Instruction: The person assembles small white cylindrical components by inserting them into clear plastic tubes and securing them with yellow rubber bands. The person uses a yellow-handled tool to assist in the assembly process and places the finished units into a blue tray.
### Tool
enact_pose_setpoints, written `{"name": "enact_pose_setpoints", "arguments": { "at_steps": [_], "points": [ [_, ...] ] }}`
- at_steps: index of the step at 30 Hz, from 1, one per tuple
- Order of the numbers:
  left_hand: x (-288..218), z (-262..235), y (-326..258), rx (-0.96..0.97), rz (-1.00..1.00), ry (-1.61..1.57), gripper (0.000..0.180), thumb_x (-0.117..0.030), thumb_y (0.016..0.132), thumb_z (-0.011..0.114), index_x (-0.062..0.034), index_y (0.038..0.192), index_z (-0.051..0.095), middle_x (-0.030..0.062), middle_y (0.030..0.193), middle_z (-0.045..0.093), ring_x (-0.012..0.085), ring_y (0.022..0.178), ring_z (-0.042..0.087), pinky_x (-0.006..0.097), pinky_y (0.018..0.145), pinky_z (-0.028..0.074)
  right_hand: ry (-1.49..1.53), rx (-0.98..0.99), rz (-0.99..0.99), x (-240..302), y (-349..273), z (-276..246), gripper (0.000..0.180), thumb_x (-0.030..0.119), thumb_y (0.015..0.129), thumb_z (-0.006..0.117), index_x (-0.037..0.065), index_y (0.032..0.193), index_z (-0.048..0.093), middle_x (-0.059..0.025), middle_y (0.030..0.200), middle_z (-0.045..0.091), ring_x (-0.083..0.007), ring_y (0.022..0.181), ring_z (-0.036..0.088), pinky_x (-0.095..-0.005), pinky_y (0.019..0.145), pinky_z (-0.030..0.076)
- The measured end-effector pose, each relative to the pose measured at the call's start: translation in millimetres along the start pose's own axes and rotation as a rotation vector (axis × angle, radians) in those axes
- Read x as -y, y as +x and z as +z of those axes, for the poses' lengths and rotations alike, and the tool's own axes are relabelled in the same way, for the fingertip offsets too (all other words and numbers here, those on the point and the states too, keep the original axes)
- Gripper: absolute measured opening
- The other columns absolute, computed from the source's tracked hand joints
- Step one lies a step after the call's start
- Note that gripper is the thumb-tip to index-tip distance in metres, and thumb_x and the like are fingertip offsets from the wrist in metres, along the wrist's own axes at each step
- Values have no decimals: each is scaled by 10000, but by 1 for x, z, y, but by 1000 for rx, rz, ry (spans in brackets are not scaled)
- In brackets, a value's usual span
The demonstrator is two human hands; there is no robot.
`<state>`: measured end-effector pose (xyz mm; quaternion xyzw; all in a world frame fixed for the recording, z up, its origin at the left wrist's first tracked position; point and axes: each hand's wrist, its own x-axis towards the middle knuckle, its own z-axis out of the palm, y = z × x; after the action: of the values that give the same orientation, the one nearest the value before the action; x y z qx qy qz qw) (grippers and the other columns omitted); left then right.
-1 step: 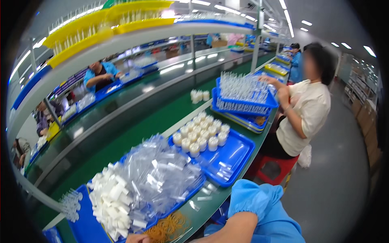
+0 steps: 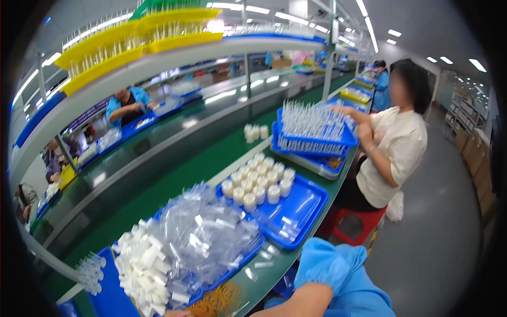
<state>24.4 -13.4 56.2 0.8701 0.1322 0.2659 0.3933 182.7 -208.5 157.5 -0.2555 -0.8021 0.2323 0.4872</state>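
Only a sliver of my left hand [image 2: 179,313] shows at the lower edge, beside a heap of tan rubber bands [image 2: 217,300]; its fingers are hidden. My right forearm [image 2: 301,302], in a blue sleeve [image 2: 330,267], reaches in from the lower right, and its hand lies outside the picture. Close by, clear plastic sleeves [image 2: 203,232] are piled on a blue tray, with short white pieces [image 2: 141,264] heaped to their left. Beyond them, a blue tray [image 2: 301,206] carries rows of white-capped round bundles [image 2: 257,182] and some loose clear pieces.
At the right, a seated person in a cream top [image 2: 398,145] reaches toward stacked blue trays [image 2: 311,138] of upright clear tubes. A shelf [image 2: 174,48] with yellow trays [image 2: 105,61] crosses overhead. A green conveyor [image 2: 174,174] runs behind the trays; a red stool [image 2: 351,224] stands right.
My left hand has sunk lower, mostly out of the picture. The whole view has shifted slightly. The trays and piles look unchanged.
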Motion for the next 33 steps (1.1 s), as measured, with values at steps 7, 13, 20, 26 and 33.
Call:
{"name": "enact_pose_setpoints", "arguments": {
  "at_steps": [7,13,20,26,33],
  "points": [
    [-8,1,1,92,-63,-53,82,-8,851,601,25,913,644,123,858,634,214,787,599,299,723,479,-571,-47,248,-14,-23,-18,397,130,878,505,-34,1239,479,-176,1233,513,-343,1114,519,-423,930,421],
    [-9,-4,0,110,-45,-47,86,-16,851,609,26,918,641,129,870,636,220,794,604,306,732,479,-823,-211,650,-24,-64,-43,535,34,738,539,-5,1268,476,-148,1278,483,-336,997,572,-420,826,471],
    [-13,-4,4,108,-28,15,79,8,842,608,17,912,642,126,867,639,223,795,606,306,733,480,-884,-380,681,-26,-93,-71,513,68,820,519,81,1325,433,-162,1265,486,-368,927,569,-417,774,478],
    [-13,1,10,111,-51,-16,94,24,831,612,14,919,643,118,869,638,210,799,602,303,737,481,-800,-425,749,-27,-102,-84,474,81,828,522,62,1296,451,-155,1286,470,-353,902,579,-414,751,481],
    [-5,11,19,93,-75,-35,75,22,806,642,5,877,659,114,847,643,191,772,599,290,717,478,-744,-413,775,-27,-99,-92,489,148,849,571,78,1318,450,-167,1268,490,-359,978,566,-399,805,472]
  ]
}}
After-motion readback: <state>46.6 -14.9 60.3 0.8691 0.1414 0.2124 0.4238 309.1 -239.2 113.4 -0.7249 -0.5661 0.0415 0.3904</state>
